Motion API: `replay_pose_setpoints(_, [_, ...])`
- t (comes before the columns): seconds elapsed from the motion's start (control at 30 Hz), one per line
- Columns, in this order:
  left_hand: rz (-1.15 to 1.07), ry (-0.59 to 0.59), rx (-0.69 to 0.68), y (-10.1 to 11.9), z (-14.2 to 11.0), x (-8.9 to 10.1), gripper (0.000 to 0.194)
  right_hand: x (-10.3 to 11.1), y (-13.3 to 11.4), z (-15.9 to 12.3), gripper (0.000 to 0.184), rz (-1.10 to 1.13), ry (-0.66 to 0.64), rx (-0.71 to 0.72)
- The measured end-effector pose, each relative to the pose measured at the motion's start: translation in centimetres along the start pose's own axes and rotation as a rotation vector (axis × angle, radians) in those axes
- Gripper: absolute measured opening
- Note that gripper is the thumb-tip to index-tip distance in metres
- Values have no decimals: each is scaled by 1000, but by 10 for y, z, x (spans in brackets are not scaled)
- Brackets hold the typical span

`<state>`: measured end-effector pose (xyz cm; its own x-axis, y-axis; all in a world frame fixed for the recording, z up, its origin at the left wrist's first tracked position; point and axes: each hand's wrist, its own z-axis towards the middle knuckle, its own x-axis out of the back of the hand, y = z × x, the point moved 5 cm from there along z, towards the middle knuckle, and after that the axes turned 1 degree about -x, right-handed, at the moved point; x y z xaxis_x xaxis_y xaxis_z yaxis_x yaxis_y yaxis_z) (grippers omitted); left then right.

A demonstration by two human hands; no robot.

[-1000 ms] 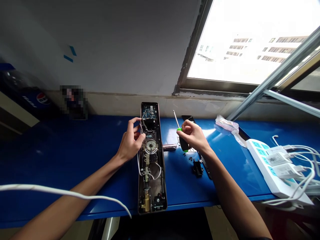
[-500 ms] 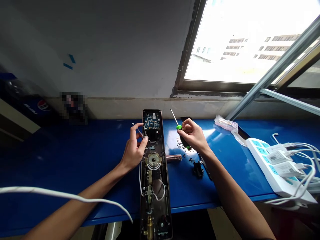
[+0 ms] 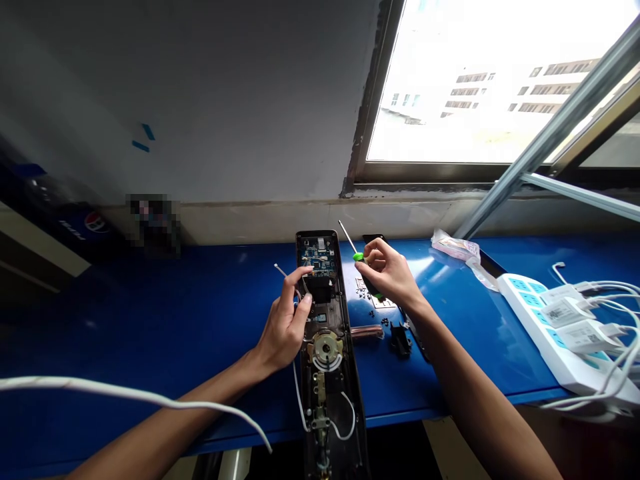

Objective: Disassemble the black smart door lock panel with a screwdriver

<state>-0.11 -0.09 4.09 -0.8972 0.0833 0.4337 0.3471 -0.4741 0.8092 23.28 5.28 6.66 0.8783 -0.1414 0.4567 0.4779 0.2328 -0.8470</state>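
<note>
An opened smart door lock housing (image 3: 345,373) lies lengthwise before me, its near end hanging past the table's front edge. Inside show a blue circuit board (image 3: 320,257), a round metal disc and brass-coloured parts. My left hand (image 3: 287,320) is closed at its upper left side, thumb and index finger at the rim by the board. A thin cable with a white connector (image 3: 277,266) sticks out behind those fingers. In my right hand (image 3: 387,273) is a green-and-black screwdriver (image 3: 359,257), its shaft pointing up and left, clear of the lock. A copper-coloured handle (image 3: 367,331) projects from the lock's right side.
Several small screws (image 3: 384,322), a black plastic part (image 3: 400,340) and a plastic bag (image 3: 455,247) lie on the blue table (image 3: 225,300). A power strip (image 3: 540,327) with plugged-in chargers stands right. A white cable (image 3: 150,398) crosses at left.
The lock and my left hand have shifted toward me and to the right, and the lock's near end now overhangs the edge. My right hand stays almost in place with the screwdriver.
</note>
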Motion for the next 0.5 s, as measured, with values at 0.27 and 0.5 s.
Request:
replay_pose_setpoints(0.27, [-35,-61,-55,11,-8,-5,45,1,1,0,24,-6,-46,-20])
replay_pose_setpoints(0.5, [463,26,-309,25,7,19,58,8,-6,-2,24,-78,-63,-15])
